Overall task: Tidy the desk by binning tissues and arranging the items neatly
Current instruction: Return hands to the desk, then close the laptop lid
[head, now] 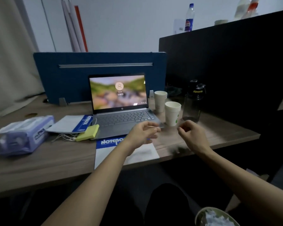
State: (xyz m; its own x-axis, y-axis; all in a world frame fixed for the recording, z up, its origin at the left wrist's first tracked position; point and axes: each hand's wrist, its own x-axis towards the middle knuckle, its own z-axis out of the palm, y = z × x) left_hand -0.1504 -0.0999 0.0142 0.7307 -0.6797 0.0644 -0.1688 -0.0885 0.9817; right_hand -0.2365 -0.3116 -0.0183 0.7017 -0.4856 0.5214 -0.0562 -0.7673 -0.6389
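Observation:
My left hand hovers over the front right corner of an open laptop, fingers loosely curled, with nothing plainly in them. My right hand hangs over the bare desk to its right, also loosely curled and holding nothing. A blue-and-white notebook lies at the desk's front edge under my left forearm. A second notebook, yellow sticky notes and a white cable lie left of the laptop. A purple tissue pack sits far left. A bin with crumpled tissues stands at bottom right.
Two stacks of paper cups and a dark-lidded clear bottle stand right of the laptop. A blue divider closes the back and a tall black partition the right, with a cola bottle on top.

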